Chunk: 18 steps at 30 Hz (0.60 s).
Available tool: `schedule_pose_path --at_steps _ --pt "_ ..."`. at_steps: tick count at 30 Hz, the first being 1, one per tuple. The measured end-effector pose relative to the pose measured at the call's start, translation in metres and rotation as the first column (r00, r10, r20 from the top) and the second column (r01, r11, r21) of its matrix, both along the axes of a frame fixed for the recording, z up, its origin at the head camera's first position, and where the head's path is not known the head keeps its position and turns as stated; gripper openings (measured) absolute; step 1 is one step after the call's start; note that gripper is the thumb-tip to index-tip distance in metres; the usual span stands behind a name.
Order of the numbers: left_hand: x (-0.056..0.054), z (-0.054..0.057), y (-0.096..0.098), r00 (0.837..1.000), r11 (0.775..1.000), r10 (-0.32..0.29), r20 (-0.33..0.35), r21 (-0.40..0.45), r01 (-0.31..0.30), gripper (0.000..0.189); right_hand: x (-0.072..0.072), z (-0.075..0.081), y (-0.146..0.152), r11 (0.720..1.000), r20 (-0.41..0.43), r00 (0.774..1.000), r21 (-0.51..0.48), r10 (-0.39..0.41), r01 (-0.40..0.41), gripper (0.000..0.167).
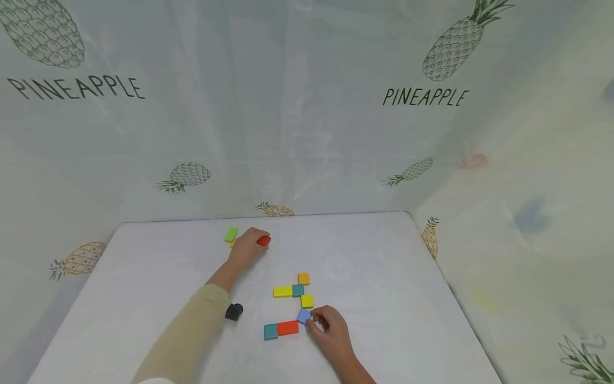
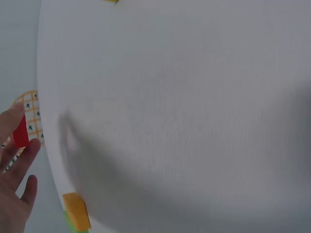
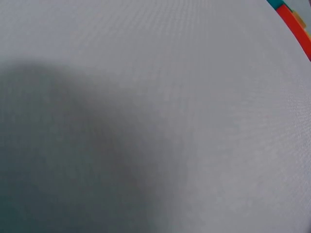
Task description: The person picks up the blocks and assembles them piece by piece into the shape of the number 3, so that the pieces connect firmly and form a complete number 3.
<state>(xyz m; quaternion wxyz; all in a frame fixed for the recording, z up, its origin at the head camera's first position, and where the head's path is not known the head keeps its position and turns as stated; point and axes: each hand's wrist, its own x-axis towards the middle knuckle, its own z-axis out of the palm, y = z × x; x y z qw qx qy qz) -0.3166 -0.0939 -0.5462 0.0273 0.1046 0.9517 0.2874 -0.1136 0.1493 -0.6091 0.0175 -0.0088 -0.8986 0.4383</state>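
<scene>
My left hand (image 1: 247, 247) is over the far left part of the table and pinches a red block (image 1: 264, 240) between thumb and fingers. In the left wrist view the same red block (image 2: 20, 132) shows upright between the fingertips. A yellow-orange block (image 2: 77, 211) and a green block (image 1: 231, 234) lie beside that hand, the yellow-orange one partly hidden by it in the head view. Near the front, my right hand (image 1: 332, 332) pinches the right corner of a light blue square block (image 1: 304, 316) on the table. Neither this hand nor its block appears in the right wrist view.
Left of the light blue block, a red block (image 1: 288, 328) touches a teal block (image 1: 271, 332). Behind it stand a yellow square (image 1: 307, 301), a teal square (image 1: 298, 290), a long yellow block (image 1: 283, 292) and an orange square (image 1: 304, 278). A black object (image 1: 234, 312) lies by the left sleeve.
</scene>
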Motion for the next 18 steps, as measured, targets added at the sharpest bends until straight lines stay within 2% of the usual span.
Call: schedule_pose_path --at_steps 10,18 --pt "0.016 0.001 0.022 0.996 0.997 -0.077 -0.038 -0.022 0.076 0.04 0.002 0.003 0.0 1.0 -0.016 1.0 -0.002 0.004 -0.004 0.014" --pt "0.027 -0.004 0.037 0.997 0.997 -0.081 0.008 0.01 0.081 0.04 0.002 0.004 0.0 1.0 -0.024 1.0 -0.011 0.01 -0.01 0.015"
